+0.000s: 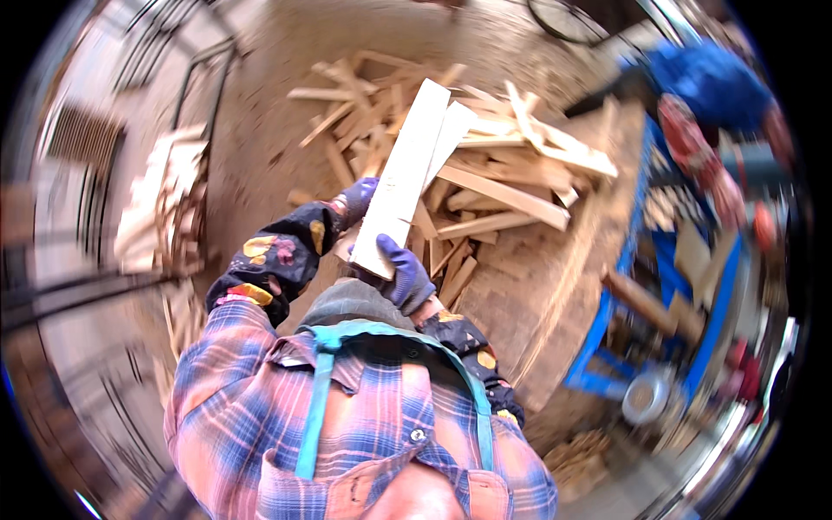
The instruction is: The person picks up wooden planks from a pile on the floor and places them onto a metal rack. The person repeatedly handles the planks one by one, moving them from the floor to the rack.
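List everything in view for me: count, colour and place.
wide board: one, pale, in the right hand's grip
second board: one, pale, partly behind the first; whether held is unclear
wood pieces: many, uncountable, tan, heaped beyond the hands
stacked boards: many, pale, left
dark bars: several, blurred, far left
wooden surface: one, brown, right of centre
blue frame: one, blue, right
round metal part: one, silver, lower right
wheel: one, dark, top right
co-worker: one, blue top, upper right
shirt: one, pink-and-blue plaid, bottom
apron: one, grey with teal trim, bottom centre
left hand: one, purple glove, at the wide board's left edge
right hand: one, purple glove, at its near end
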A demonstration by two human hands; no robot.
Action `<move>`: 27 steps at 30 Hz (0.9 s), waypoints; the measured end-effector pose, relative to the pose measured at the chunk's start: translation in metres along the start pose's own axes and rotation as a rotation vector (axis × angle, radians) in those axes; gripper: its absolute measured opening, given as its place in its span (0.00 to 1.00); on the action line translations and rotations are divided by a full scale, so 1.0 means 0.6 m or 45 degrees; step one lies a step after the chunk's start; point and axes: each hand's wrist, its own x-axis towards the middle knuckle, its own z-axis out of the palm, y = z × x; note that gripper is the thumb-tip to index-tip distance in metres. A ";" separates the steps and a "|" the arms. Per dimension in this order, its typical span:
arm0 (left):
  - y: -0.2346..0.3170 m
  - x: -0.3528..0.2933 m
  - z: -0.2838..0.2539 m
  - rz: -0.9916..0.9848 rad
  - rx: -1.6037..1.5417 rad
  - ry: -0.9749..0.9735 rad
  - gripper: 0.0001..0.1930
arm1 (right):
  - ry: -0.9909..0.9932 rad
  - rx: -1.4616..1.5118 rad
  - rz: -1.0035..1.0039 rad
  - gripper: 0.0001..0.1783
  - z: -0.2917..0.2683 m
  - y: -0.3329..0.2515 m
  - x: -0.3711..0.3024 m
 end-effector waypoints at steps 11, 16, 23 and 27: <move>-0.281 -0.285 0.016 -0.477 -0.811 1.061 0.22 | 0.245 -0.859 0.769 0.27 0.015 0.135 0.066; -0.225 -0.343 0.035 0.293 -2.275 0.785 0.30 | 0.168 -1.584 1.084 0.28 0.086 0.150 0.130; -0.289 -0.454 0.041 -0.089 -1.842 1.757 0.21 | -0.611 -2.978 1.752 0.45 0.218 0.260 0.246; -0.282 -0.550 0.028 0.016 -1.848 2.149 0.19 | -1.055 -3.251 1.247 0.44 0.219 0.329 0.258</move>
